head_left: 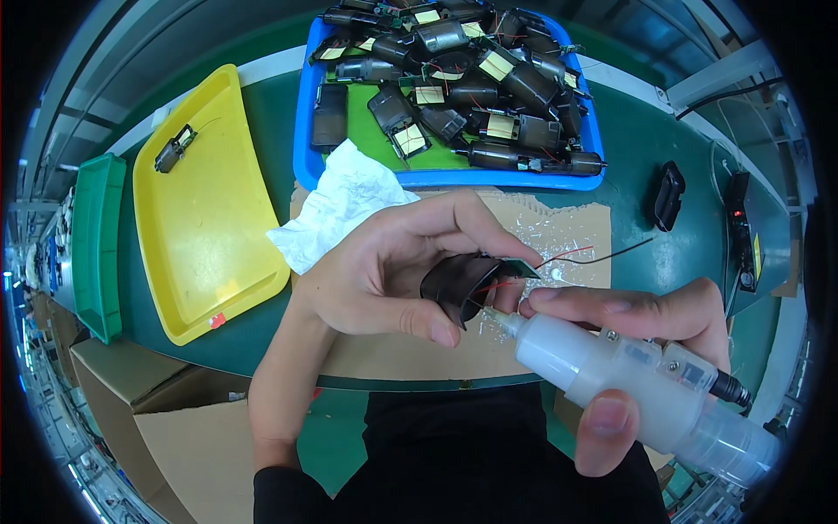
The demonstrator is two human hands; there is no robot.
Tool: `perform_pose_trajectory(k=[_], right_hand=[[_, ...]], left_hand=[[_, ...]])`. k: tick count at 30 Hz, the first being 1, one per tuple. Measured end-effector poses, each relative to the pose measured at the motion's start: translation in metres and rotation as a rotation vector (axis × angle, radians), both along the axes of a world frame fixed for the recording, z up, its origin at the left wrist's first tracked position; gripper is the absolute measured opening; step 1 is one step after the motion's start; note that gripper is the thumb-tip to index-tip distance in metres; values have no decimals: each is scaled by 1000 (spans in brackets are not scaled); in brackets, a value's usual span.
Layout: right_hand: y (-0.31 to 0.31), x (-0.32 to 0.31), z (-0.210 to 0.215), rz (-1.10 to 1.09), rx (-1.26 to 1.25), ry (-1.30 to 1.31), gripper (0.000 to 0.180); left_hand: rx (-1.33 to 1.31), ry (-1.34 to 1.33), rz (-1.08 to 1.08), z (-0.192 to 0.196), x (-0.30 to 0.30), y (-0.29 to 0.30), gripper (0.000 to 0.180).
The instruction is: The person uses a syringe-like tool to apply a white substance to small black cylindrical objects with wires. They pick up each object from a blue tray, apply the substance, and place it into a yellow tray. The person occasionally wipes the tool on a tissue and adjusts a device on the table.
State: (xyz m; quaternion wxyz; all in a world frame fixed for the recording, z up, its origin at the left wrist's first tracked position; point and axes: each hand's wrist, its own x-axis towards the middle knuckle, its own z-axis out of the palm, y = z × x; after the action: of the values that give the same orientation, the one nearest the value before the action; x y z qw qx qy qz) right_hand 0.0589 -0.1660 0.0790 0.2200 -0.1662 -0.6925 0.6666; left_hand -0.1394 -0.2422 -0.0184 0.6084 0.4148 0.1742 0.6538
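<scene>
Apparently mid-dispensing, by my reading from a remote seat, I hold one black plastic casing (447,281) above a cardboard sheet (410,358), my left hand (375,271) curled around it between thumb and fingers. My right hand (681,319) wraps one white syringe-style dispenser (663,410), its nozzle (504,320) at the casing's open end; whether they touch, I cannot tell. I judge the next move calls for a steady nozzle, clear of the thin wires (567,257). Counted around me: one blue tray (489,181) heaped with similar casings, too overlapped to number; one yellow tray (201,244) bearing one small black part (175,150); one green tray (98,249); one crumpled white tissue (345,205); and, at right, one hollow black shell (669,196) near one black device (742,244) showing a red light.
</scene>
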Motion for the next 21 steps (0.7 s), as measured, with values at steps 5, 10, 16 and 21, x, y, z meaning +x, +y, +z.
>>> perform_pose_trajectory(k=[5, 10, 16, 21], right_hand=[[1, 1, 21, -9, -212, -258, 36], [23, -5, 45, -56, -826, -608, 36], [32, 0, 37, -43, -1183, -593, 37], [39, -9, 47, -66, -1227, -626, 37]], left_hand=[[-11, 2, 37, -1, 1, -1, 58], [-41, -17, 37, 0, 1, -2, 58], [-29, -21, 35, 1, 2, -2, 57], [-34, -11, 20, 1, 1, -2, 57]])
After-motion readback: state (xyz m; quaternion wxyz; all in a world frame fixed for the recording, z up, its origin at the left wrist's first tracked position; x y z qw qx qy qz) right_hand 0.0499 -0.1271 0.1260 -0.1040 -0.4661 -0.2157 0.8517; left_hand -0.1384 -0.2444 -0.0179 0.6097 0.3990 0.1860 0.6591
